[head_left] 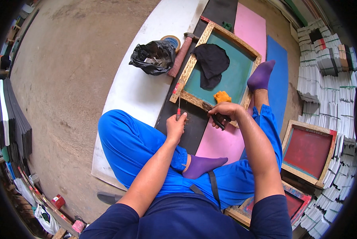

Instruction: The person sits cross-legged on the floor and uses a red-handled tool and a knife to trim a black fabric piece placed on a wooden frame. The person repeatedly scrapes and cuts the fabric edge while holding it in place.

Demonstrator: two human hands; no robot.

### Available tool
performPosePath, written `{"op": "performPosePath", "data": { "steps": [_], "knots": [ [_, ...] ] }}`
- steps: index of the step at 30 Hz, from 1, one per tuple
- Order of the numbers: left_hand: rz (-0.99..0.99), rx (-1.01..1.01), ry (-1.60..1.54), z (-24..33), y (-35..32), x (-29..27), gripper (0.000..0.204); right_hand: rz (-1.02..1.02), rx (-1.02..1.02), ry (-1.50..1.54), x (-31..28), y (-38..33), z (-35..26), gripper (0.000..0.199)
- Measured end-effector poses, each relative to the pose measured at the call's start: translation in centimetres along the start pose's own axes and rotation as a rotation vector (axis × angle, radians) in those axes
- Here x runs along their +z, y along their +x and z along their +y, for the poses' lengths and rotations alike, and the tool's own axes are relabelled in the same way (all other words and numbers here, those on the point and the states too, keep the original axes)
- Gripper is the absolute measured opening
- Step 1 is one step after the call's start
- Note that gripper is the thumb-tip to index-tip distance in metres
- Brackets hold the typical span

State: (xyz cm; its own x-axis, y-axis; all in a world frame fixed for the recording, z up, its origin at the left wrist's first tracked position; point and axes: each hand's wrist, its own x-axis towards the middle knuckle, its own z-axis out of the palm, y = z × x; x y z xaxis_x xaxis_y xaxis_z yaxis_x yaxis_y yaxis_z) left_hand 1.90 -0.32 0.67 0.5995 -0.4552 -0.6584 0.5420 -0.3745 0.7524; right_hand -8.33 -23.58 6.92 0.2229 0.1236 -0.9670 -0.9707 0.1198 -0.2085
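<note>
My left hand [176, 126] is closed around a screwdriver [178, 111] with a red and dark handle, its thin shaft pointing up toward the near left corner of a wooden frame [194, 101]. That frame holds a stretched teal mesh [236, 65]. My right hand [225, 112] grips pliers [218, 122] with black handles, their jaws at the frame's near rail. Part of the pliers is hidden by my fingers. On the mesh lie a black cloth [211, 63] and a small crumpled orange cloth [222, 96], the latter just beyond my right hand.
Left of the frame lie a hammer [180, 57] with a reddish handle, a tape roll [171, 42] and an open black plastic bag [152, 59]. My legs flank the work on coloured boards [214, 143]. At right stand a red-mesh frame [309, 151] and stacked paper bundles [320, 95].
</note>
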Motion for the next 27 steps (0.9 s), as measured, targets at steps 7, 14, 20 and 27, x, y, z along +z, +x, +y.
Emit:
{"op": "performPosePath", "data": {
  "steps": [7,14,20,27],
  "knots": [
    [-0.004,-0.007,-0.007,0.3,0.0,0.3,0.032,0.002,0.056,0.035,-0.9,0.5,-0.7,0.032],
    [-0.025,-0.008,-0.044,0.5,-0.2,0.9,0.031,0.474,-0.202,0.203,6.8,1.9,1.2,0.033],
    [-0.029,-0.022,-0.051,0.3,0.2,1.0,0.03,0.663,-0.292,0.185,9.0,4.0,2.0,0.038],
    [-0.035,-0.012,-0.059,0.5,0.5,1.1,0.029,1.216,-0.439,-0.084,11.2,8.1,3.5,0.039]
  ]
}}
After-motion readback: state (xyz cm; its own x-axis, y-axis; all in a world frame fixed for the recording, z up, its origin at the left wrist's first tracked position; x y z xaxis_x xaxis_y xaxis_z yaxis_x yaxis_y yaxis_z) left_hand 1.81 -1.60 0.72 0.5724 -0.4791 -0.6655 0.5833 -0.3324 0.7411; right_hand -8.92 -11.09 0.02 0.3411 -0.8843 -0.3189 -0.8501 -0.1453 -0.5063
